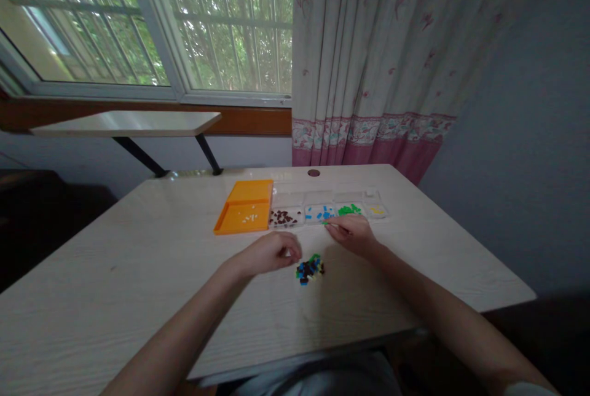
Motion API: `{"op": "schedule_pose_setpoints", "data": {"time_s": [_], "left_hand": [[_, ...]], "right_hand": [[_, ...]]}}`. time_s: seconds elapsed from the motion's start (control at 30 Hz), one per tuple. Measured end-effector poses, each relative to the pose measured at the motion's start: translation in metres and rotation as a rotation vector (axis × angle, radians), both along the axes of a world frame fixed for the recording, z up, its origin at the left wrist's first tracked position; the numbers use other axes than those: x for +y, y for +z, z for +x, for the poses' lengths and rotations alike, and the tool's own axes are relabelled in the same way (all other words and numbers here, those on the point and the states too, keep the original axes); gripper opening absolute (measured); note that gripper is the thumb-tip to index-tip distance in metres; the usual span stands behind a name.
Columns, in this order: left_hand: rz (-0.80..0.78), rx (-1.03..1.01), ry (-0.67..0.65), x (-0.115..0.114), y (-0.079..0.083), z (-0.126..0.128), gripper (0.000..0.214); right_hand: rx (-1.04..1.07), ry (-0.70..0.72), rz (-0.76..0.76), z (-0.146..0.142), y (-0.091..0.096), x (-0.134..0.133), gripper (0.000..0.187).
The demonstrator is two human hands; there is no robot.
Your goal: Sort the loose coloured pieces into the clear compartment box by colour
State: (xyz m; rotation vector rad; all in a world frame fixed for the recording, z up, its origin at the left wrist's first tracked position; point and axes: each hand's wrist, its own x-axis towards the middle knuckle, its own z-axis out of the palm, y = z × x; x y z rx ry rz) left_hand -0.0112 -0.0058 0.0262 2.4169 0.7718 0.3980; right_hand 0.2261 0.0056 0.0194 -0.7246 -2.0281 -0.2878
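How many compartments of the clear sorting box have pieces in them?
4, in the near row, left to right: brown pieces, blue pieces, green pieces, yellow pieces. The far row is too faint to judge.

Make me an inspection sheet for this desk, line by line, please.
Surface: pale wooden table, grommet hole at back.
Job's things: mixed pile of small coloured pieces; clear compartment box holding brown, blue, green, yellow pieces; orange tray with white pieces.
Clutter: nothing seen.
Grippers: left hand curled beside the pile; right hand at front edge of the green compartment; grip unclear.
Cables: nothing seen.
Surroundings: window, floral curtain, wall shelf.
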Motion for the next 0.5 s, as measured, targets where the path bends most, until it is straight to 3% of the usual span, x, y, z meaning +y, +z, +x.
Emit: {"op": "schedule_pose_setpoints", "data": {"time_s": [0.3,0.5], "left_hand": [[-0.014,0.047,-0.027,-0.004,0.003,0.003,0.013],[0.041,0.056,0.025,-0.004,0.000,0.002,0.012]], "right_hand": [[0.017,-0.035,0.043,0.007,-0.001,0.005,0.014],[-0.108,-0.175,-0.250,0.039,0.008,0.020,0.023]]}}
